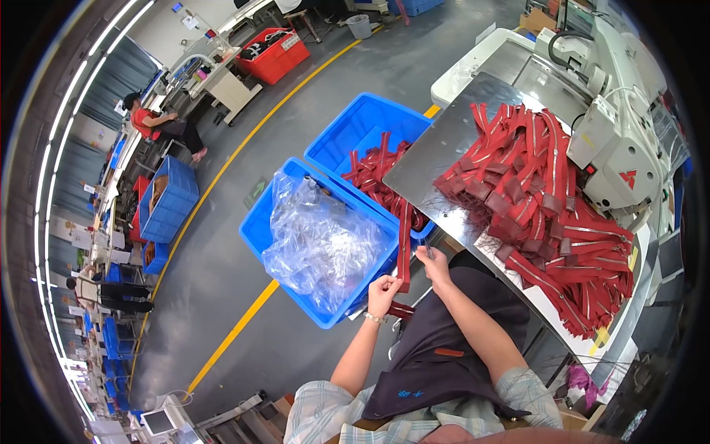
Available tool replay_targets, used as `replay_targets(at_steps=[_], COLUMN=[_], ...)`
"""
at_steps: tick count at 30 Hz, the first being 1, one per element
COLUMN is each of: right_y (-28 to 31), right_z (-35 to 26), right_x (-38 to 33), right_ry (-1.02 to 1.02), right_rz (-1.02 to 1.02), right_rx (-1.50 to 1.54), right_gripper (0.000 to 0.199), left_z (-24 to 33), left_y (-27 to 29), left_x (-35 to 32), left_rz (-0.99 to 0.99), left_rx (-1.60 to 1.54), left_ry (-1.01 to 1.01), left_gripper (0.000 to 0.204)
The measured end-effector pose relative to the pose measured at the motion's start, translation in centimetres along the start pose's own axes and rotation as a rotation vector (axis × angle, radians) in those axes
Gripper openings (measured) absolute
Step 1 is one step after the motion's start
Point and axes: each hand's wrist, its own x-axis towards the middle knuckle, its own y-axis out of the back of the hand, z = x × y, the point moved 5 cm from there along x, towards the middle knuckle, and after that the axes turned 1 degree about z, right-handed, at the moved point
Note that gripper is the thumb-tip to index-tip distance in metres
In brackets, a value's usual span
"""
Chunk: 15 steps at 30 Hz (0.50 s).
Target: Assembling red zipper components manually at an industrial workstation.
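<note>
My left hand [383, 290] pinches the lower end of a long red zipper strip [404, 244] that hangs down from the far blue bin. My right hand [435, 260] holds a small pair of snips next to the same strip, at the edge of the metal table. More red strip ends [399, 309] lie on my dark apron just below the left hand. A big heap of red zipper strips [547, 214] covers the shiny metal table [436, 159] in front of me.
Two blue bins stand on the floor to my left: the near one [259, 233] holds crumpled clear plastic, the far one [355, 126] holds red strips. A white sewing machine [621, 148] sits at the right. Other people sit at benches far left, beyond a yellow floor line [237, 329].
</note>
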Motion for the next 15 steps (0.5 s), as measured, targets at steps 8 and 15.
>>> replay_targets(at_steps=[8,15], right_y=[0.1,-2.3], right_z=[-1.8,-5.3], right_x=[3.5,3.2], right_ry=[0.447,0.651], right_rz=[0.152,-0.142], right_rx=[-0.383,-0.767], right_gripper=[0.019,0.016], left_z=[2.1,3.3], left_y=[-2.1,-0.8], left_x=[-0.2,-0.3], left_rz=[-0.060,-0.136], left_rx=[-0.092,-0.115], left_ry=[0.143,0.121], left_gripper=[0.016,0.012])
